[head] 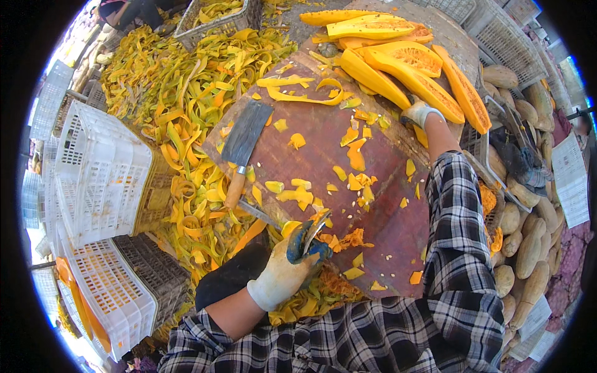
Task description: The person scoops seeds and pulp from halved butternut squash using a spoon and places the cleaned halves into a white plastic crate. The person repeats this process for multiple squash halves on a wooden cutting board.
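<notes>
My left hand (284, 268), in a white work glove with blue-coated fingers, grips a small metal-bladed hand tool (317, 231) over the near edge of a reddish-brown board (308, 154). My fingers partly hide the tool, so its exact kind is unclear. At the board's far right, my gloved right hand (419, 114) touches the lower end of a peeled squash half (373, 77); whether its fingers close around it is not clear. More peeled halves lie there, some with the seed cavity showing (415, 57). A cleaver (247, 133) with a wooden handle lies at the board's left.
Scraps of peel (357, 156), seeds and pulp (352, 238) litter the board. A large heap of peelings (200, 93) lies to the left, by white plastic crates (105, 172). Whole squashes (531, 242) are piled at right. Another person (135, 14) is at the top left.
</notes>
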The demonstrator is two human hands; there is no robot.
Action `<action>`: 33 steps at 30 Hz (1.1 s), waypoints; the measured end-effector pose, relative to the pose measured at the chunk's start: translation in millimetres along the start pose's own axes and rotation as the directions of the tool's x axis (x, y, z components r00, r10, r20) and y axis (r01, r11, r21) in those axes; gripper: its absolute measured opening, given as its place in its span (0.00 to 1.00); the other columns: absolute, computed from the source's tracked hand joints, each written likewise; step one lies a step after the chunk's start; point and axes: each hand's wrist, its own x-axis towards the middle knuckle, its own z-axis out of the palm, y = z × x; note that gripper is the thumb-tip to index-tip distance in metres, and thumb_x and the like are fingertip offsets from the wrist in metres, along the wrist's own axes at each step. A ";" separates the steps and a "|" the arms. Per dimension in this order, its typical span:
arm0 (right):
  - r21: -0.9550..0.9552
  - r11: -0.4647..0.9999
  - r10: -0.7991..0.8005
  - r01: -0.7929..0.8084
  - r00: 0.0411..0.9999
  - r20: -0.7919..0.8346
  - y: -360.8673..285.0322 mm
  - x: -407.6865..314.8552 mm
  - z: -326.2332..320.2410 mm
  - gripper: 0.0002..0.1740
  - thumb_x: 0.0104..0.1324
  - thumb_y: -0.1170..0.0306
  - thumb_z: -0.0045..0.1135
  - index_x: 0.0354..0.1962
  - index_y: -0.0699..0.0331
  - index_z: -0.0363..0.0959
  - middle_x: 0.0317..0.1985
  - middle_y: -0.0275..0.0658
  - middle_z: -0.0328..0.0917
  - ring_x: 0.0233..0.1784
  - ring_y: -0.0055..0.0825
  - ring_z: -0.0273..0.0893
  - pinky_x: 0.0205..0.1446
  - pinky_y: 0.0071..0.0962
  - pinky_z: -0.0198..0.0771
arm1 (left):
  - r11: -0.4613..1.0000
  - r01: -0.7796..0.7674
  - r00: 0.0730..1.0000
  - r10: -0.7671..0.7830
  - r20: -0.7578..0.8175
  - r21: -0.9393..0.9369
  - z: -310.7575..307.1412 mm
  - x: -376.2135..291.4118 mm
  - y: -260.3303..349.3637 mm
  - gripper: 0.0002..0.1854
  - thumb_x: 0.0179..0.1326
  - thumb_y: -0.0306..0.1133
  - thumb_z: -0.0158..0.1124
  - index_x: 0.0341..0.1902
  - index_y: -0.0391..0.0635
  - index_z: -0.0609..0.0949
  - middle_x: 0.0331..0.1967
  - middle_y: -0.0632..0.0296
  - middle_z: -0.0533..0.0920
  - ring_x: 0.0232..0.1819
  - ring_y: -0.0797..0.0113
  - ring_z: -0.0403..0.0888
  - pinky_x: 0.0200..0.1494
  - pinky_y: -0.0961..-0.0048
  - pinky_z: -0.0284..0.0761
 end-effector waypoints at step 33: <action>0.145 0.989 0.051 -0.008 0.953 -0.299 97.8 -422.2 166.2 0.56 0.50 0.37 0.69 0.68 0.63 0.62 0.63 0.48 0.71 0.67 0.45 0.68 0.67 0.50 0.64 | 0.219 0.091 0.996 -0.010 -0.091 0.971 98.7 39.3 7.2 0.21 0.67 0.32 0.50 0.60 0.34 0.75 0.55 0.39 0.81 0.59 0.44 0.79 0.61 0.55 0.75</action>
